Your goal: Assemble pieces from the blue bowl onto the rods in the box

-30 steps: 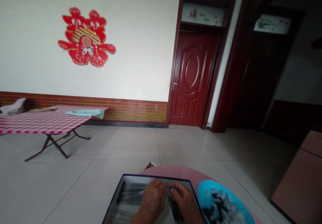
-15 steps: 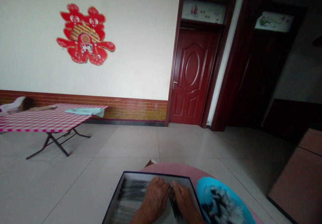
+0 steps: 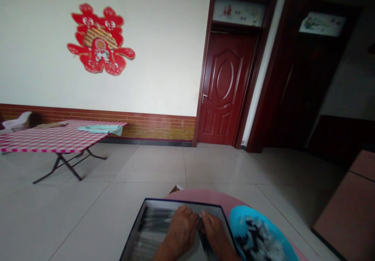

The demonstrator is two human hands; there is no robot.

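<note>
At the frame's bottom centre, our right hand (image 3: 216, 231) pinches a dark strip (image 3: 205, 244) over the box (image 3: 183, 201). Our left hand (image 3: 182, 227) curls at the strip's upper end, fingertips hidden; we cannot tell whether it grips.

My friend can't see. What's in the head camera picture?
Someone's left hand and right hand meet at a dark strip over an open box. A blue container sits beside it on a pink table, with a red door behind.
</note>
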